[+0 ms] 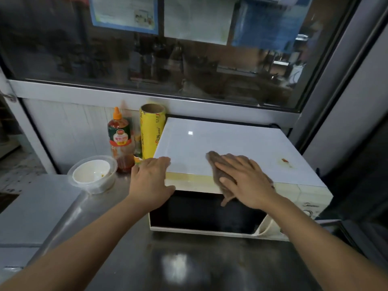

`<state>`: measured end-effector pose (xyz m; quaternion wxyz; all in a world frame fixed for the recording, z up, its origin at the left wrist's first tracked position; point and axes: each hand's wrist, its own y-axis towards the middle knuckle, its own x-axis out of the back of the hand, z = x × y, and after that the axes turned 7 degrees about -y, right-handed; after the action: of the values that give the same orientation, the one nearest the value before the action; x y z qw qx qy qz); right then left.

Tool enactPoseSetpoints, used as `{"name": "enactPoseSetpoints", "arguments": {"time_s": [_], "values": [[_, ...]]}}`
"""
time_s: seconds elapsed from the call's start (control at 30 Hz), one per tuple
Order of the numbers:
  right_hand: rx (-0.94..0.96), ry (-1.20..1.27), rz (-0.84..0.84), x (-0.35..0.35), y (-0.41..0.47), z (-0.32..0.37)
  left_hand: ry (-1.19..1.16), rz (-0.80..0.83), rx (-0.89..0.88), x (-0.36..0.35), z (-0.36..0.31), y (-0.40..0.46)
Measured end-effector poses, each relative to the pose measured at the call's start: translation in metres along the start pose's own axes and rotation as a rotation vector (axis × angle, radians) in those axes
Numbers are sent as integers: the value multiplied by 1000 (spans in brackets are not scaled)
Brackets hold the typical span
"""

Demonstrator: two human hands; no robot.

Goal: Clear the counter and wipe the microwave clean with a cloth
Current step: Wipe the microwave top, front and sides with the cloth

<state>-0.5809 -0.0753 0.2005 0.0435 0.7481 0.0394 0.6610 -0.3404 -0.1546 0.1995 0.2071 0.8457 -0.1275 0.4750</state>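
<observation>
A person's right hand [244, 181] presses a brown cloth [220, 175] flat on the white microwave [231, 141] top while the left hand [152, 181] rests on its front-left corner, beside a sauce bottle [120, 141], yellow wrap roll [151, 133] and bowl [92, 173] on the steel desk [168, 265].

Both arms outstretched, left hand [151, 181] and right hand [244, 179] flat, fingers [227, 161] straight.

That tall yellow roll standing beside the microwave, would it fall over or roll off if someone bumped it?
The roll stands upright on one end, tall and narrow, so a nudge would probably tip it. Once down, its round shape would likely let it roll on the smooth steel counter. The hollow cardboard core at its top suggests that it is fairly light.
</observation>
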Motion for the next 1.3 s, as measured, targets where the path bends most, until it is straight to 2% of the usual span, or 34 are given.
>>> {"name": "enactPoseSetpoints", "arguments": {"time_s": [0.1, 0.17, 0.23, 0.33, 0.43, 0.5, 0.63, 0.7, 0.77, 0.9, 1.0, 1.17, 1.3], "values": [[-266, 32, 84, 2, -2, -46, -20, 41, -60, -10, -17, 4], [-335, 34, 104, -3, 12, -51, -38, 58, -62, -17, -26, 8], [-266, 38, 83, -4, 27, -33, -62, 52, -34, -22, -33, 11], [-14, 44, -28, 0, 19, 5, -81, 42, 6, -29, -43, 14], [159, -27, -138, -5, -19, -3, -78, 43, -15, -35, -59, 15], [110, -50, -123, -14, -40, -44, -76, 49, -42, -41, -71, 16], [-123, -57, -102, -20, -72, -128, -64, 44, -101, -55, -93, 11], [-254, -52, -121, -20, -72, -136, -37, 12, -104, -60, -97, 8], [-360, -63, -168, -21, -66, -117, -12, -15, -83, -62, -97, 5], [-201, -130, -238, -31, -73, -69, 9, -61, -64, -67, -105, -1], [-71, -202, -189, -37, -89, -86, 61, -70, -54, -70, -112, -6], [-222, -150, -255, -37, -120, -139, 78, -60, -72, -69, -106, -14], [-325, -146, -300, -44, -117, -128, 98, -101, -1, -55, -84, -27]]}}
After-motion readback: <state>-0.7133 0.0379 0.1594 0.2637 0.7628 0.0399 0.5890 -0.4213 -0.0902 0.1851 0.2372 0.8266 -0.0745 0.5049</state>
